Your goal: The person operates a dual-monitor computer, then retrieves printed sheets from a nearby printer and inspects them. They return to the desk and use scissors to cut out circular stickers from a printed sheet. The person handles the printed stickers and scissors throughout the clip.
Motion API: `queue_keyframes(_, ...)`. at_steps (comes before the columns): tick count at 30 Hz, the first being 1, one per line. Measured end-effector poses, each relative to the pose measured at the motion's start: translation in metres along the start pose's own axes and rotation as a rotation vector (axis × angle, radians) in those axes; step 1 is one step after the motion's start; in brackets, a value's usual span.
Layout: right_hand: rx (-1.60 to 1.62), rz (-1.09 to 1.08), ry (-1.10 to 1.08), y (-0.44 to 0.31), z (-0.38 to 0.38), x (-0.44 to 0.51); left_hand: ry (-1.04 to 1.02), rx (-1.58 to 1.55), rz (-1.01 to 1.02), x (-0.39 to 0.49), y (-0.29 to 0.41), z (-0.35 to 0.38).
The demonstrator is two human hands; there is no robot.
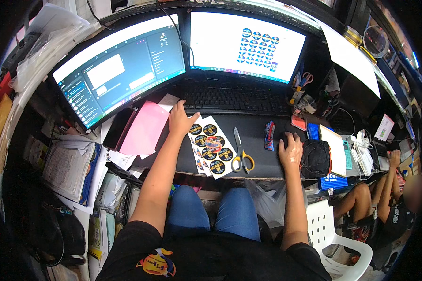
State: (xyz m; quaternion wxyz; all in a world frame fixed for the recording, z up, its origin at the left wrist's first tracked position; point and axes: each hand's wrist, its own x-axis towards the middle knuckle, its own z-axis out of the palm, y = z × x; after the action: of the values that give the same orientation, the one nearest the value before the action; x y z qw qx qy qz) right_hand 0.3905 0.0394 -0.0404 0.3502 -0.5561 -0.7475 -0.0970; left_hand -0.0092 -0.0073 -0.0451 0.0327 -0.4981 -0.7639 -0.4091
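Observation:
My left hand (pixel 182 121) rests palm down with thumb spread, between the black keyboard (pixel 232 100) and a pink paper (pixel 146 128). Its thumb reaches the top of printed sheets of round stickers (pixel 218 167), stacked unevenly. One loose round sticker (pixel 213 144) lies on the top sheet. Scissors with yellow-and-black handles (pixel 243 163) lie just right of the sheets, blades slightly apart. My right hand (pixel 291 149) curls over what looks like a dark computer mouse, mostly hidden beneath it. A small red-and-blue packet (pixel 269 135) lies left of that hand.
Two lit monitors (pixel 248 45) stand behind the keyboard; the right one shows rows of round designs. A black cloth pouch (pixel 315 158) sits beside my right wrist. Paper stacks (pixel 68 168) crowd the left. Right are a white plastic chair (pixel 321 224) and a seated person (pixel 387 207).

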Motion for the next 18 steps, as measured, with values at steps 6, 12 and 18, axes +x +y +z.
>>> queue_keyframes(6, 0.018, -0.007, -0.005, -0.0001, 0.0001, 0.0008, -0.001, 0.001, 0.008, 0.0005, -0.0021, 0.0016)
queue_keyframes(12, 0.019, -0.022, -0.003, 0.0003, 0.0004, 0.0007, -0.005, -0.003, 0.002, 0.0005, -0.0026, 0.002)
queue_keyframes(18, 0.029, -0.013, -0.026, 0.0014, 0.0007, 0.0009, 0.02, 0.006, 0.035, -0.0003, -0.0032, 0.0025)
